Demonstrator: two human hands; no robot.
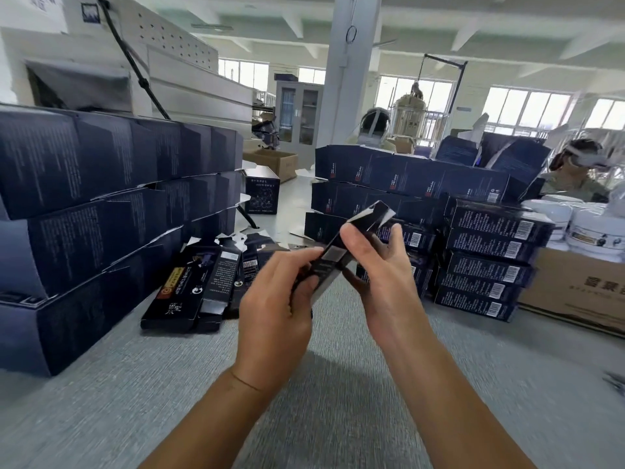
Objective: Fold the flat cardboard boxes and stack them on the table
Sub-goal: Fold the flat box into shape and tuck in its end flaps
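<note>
A dark flat cardboard box (367,220) is held tilted in the air above the grey table (135,384), its upper end pointing up and right. My left hand (275,299) grips its lower end with curled fingers. My right hand (382,265) holds the middle, thumb pressed on the front face. A loose pile of flat dark boxes (199,286) lies on the table just left of my hands. Folded boxes stand stacked in a tall wall on the left (101,204), in rows behind (389,177) and in a stack at the right (490,262).
A brown carton (575,286) with white tubs (588,228) on it sits at the right. One folded box (262,194) stands alone at the back. Two people wearing headsets sit beyond the stacks. A white pillar rises behind.
</note>
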